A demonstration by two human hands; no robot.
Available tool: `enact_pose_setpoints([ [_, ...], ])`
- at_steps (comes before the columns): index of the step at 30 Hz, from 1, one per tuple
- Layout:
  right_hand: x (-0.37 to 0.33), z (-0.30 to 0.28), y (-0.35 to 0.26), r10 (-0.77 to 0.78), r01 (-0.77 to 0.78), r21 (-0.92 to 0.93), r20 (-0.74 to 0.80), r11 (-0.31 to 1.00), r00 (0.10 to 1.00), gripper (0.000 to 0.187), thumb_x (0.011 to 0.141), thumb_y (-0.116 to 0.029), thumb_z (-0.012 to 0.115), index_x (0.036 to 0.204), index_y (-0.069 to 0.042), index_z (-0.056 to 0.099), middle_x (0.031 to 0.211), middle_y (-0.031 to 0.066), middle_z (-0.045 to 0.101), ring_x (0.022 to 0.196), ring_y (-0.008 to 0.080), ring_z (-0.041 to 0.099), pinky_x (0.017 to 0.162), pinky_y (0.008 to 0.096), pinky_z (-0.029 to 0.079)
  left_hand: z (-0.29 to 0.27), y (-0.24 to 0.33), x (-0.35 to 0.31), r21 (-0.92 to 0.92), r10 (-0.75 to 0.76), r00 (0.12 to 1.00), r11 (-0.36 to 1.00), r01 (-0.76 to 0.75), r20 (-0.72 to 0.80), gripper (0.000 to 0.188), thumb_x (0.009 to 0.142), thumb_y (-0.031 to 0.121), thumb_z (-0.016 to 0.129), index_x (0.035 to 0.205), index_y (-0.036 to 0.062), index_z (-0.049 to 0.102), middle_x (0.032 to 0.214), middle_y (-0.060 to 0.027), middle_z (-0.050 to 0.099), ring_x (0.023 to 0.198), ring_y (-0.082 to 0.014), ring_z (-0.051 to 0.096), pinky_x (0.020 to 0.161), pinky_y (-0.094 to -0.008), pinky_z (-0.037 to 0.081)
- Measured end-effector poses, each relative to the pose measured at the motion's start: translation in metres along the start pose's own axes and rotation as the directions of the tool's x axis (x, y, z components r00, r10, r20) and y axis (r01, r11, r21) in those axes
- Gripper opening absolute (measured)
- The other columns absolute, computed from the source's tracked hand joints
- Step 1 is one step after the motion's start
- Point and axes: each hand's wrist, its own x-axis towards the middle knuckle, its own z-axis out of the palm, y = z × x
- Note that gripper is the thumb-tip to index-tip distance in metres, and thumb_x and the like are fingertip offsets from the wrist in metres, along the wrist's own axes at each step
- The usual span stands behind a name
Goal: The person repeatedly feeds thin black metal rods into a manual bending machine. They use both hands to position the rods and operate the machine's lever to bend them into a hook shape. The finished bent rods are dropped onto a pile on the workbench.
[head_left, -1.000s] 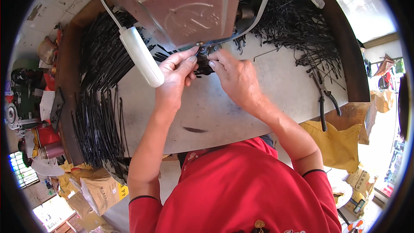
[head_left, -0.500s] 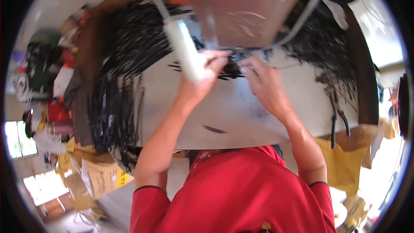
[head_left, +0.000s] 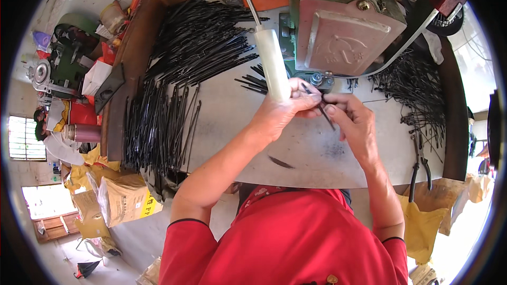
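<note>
My left hand [head_left: 296, 103] is closed around a thin black rod [head_left: 326, 116], which slants down to the right between my two hands. The fingertips of my right hand [head_left: 355, 119] pinch together at the same rod, beside the left thumb. Just beyond them is the metal working head [head_left: 317, 79] of a green machine with a pinkish cover [head_left: 343, 37]. A white cylinder on a flexible metal neck [head_left: 273, 63] hides part of my left hand. Several black rods [head_left: 252, 80] lie just left of that cylinder.
Piles of long black rods [head_left: 206, 42] cover the table's left side. More thin black pieces [head_left: 412, 87] heap at the right, above dark-handled pliers [head_left: 417, 163]. A small dark strip [head_left: 281, 162] lies near the front edge. Wooden boards [head_left: 455, 105] border the table [head_left: 237, 150].
Both hands have drawn back from the machine's head toward me and come together on a rod. The view has shifted, so the machine sits further right and lower.
</note>
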Motion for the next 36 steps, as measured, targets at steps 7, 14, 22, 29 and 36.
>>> enact_pose_setpoints([
  [7,-0.011,0.011,0.049,0.214,-0.025,0.901,-0.076,0.433,0.974,0.010,0.088,-0.003,0.061,0.098,-0.002,0.065,0.094,0.0079,0.066,0.076,0.0150,0.064,0.070,0.0238,0.051,0.018,-0.026,-0.011,-0.058,0.061,0.996,0.996,-0.065,-0.065,0.018,0.083,0.009,0.069,0.098,0.0006,0.065,0.088,-0.0038,0.063,0.081,-0.0082,0.058,0.072,-0.0239,0.049],
  [14,-0.036,-0.012,0.007,-0.127,0.119,-0.177,-0.037,0.977,0.991,0.007,0.081,-0.007,0.066,0.085,-0.002,0.064,0.080,0.0078,0.064,0.065,0.0186,0.064,0.058,0.0305,0.052,-0.092,0.004,0.044,1.000,0.744,0.667,-0.029,0.002,0.020,0.015,0.078,0.009,0.066,0.092,0.0098,0.066,0.088,-0.0095,0.063,0.078,-0.0257,0.061,0.069,-0.0345,0.050],
  [22,-0.039,0.010,0.026,-0.399,0.423,-0.456,0.154,0.783,0.904,0.009,0.078,-0.006,0.069,0.085,-0.002,0.066,0.074,0.0088,0.060,0.060,0.0230,0.060,0.054,0.0319,0.048,-0.116,0.001,0.062,0.940,0.703,0.661,-0.342,-0.008,0.262,0.024,0.077,0.014,0.061,0.098,0.0032,0.058,0.087,-0.0125,0.058,0.086,-0.0322,0.054,0.075,-0.0436,0.044],
  [29,-0.026,-0.006,0.013,0.098,-0.098,-0.049,-0.012,0.994,0.995,0.024,0.088,-0.017,0.060,0.098,0.004,0.065,0.059,0.0073,0.059,0.042,0.0095,0.051,0.044,0.0260,0.043,-0.129,-0.004,0.059,0.820,0.692,0.622,-0.556,0.135,0.367,0.015,0.082,0.009,0.058,0.096,0.0023,0.056,0.089,-0.0133,0.058,0.083,-0.0344,0.057,0.071,-0.0451,0.046],
  [36,0.003,-0.013,0.010,0.254,-0.262,0.313,0.068,0.913,0.965,0.030,0.087,-0.024,0.056,0.101,0.001,0.064,0.062,0.0087,0.059,0.041,0.0115,0.050,0.042,0.0241,0.037,-0.066,0.015,0.042,0.821,0.507,0.859,0.520,-0.236,-0.074,0.016,0.085,0.006,0.063,0.099,0.0011,0.056,0.081,-0.0118,0.062,0.067,-0.0215,0.058,0.060,-0.0301,0.047],
])
